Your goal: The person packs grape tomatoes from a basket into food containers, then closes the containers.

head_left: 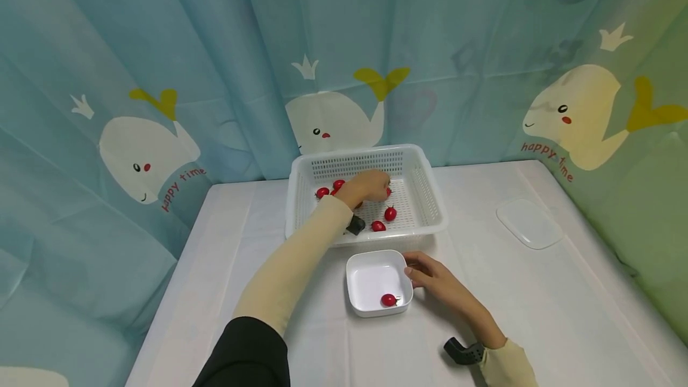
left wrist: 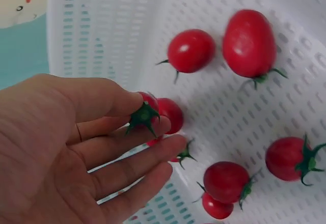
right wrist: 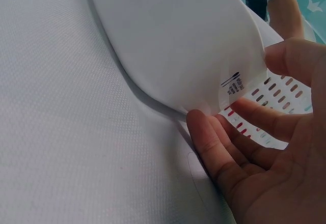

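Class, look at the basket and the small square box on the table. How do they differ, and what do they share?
Size: the basket is larger than the box.
Walls: the basket's are slotted, while the box's are solid.
Contents: the basket holds several tomatoes, whereas the box holds one tomato.
Shared: both are white, open-topped and on the table.
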The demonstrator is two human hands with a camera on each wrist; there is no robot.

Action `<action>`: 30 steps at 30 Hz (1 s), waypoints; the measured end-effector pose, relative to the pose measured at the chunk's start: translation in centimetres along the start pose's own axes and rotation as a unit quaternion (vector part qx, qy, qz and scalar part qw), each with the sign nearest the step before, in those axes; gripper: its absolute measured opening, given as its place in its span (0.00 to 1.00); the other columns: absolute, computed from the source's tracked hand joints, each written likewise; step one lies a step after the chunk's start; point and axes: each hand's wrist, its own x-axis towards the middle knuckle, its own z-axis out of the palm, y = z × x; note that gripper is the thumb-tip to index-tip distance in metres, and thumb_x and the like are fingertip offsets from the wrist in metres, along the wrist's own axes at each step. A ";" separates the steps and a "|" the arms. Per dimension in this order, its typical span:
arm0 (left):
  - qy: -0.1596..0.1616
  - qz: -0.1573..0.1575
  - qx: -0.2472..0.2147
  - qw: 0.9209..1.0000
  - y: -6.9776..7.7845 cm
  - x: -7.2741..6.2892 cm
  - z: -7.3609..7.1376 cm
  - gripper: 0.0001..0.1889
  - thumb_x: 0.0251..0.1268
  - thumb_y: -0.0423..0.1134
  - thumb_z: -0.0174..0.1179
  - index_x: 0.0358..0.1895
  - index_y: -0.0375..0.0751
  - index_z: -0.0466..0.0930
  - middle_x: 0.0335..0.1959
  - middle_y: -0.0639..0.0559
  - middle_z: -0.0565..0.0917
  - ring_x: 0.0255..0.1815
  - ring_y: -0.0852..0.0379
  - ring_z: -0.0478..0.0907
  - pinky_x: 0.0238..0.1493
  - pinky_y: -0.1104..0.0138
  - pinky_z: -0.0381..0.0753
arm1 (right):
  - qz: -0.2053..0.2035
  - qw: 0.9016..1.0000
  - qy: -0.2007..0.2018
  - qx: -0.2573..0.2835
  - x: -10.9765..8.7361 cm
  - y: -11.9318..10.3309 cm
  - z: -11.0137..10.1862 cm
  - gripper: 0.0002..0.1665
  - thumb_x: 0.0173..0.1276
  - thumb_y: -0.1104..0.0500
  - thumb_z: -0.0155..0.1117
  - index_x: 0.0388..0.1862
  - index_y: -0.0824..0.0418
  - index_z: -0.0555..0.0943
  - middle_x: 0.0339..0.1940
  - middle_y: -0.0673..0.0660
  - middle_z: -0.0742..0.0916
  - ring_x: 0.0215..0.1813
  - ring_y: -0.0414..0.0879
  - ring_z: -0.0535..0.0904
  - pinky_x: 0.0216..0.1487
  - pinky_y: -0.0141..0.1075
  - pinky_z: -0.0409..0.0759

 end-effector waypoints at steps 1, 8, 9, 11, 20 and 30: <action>0.000 0.004 -0.014 1.000 0.0 0.0 -0.1 0.03 0.72 0.37 0.60 0.42 0.42 0.80 0.31 0.51 0.74 0.33 0.56 0.72 0.32 0.70 0.71 | 0.000 1.000 0.000 0.000 0.0 0.0 0.0 0.27 0.82 0.55 0.56 0.72 0.68 0.71 0.66 0.72 0.80 0.59 0.46 0.83 0.54 0.30 0.85; 0.018 0.028 -0.088 0.996 0.2 -0.1 -1.2 0.05 0.71 0.36 0.60 0.35 0.43 0.75 0.28 0.52 0.74 0.28 0.58 0.72 0.27 0.72 0.71 | 0.000 1.000 0.001 0.002 0.0 0.1 0.0 0.28 0.82 0.55 0.56 0.72 0.69 0.70 0.67 0.72 0.80 0.58 0.41 0.82 0.53 0.30 0.85; 0.023 0.032 -0.098 0.994 0.3 -0.2 -1.3 0.06 0.72 0.37 0.60 0.35 0.43 0.74 0.28 0.51 0.74 0.28 0.58 0.73 0.27 0.72 0.72 | 0.000 1.000 0.001 0.003 0.0 0.1 0.0 0.27 0.82 0.55 0.56 0.72 0.69 0.70 0.67 0.72 0.80 0.57 0.40 0.82 0.53 0.31 0.85; 0.035 0.043 -0.112 0.992 0.4 -0.5 -1.6 0.07 0.72 0.37 0.60 0.34 0.43 0.73 0.28 0.51 0.75 0.27 0.58 0.73 0.27 0.72 0.73 | 0.000 1.000 0.001 0.003 0.0 0.1 0.0 0.27 0.82 0.55 0.56 0.72 0.69 0.71 0.67 0.72 0.80 0.57 0.39 0.82 0.53 0.31 0.85; 0.080 0.088 -0.147 0.982 0.7 -2.5 -2.5 0.04 0.72 0.35 0.61 0.40 0.42 0.76 0.40 0.49 0.82 0.36 0.56 0.76 0.35 0.73 0.76 | 0.000 1.000 -0.001 -0.002 0.1 0.1 -0.1 0.27 0.82 0.55 0.56 0.72 0.69 0.71 0.67 0.71 0.80 0.57 0.39 0.82 0.54 0.30 0.84; 0.107 0.130 -0.194 0.966 0.9 -5.6 -2.6 0.09 0.75 0.33 0.60 0.54 0.43 0.76 0.56 0.47 0.85 0.52 0.52 0.80 0.51 0.68 0.85 | 0.000 1.000 -0.004 0.005 0.1 0.1 -0.1 0.27 0.82 0.55 0.56 0.72 0.69 0.70 0.67 0.72 0.80 0.56 0.37 0.82 0.53 0.30 0.84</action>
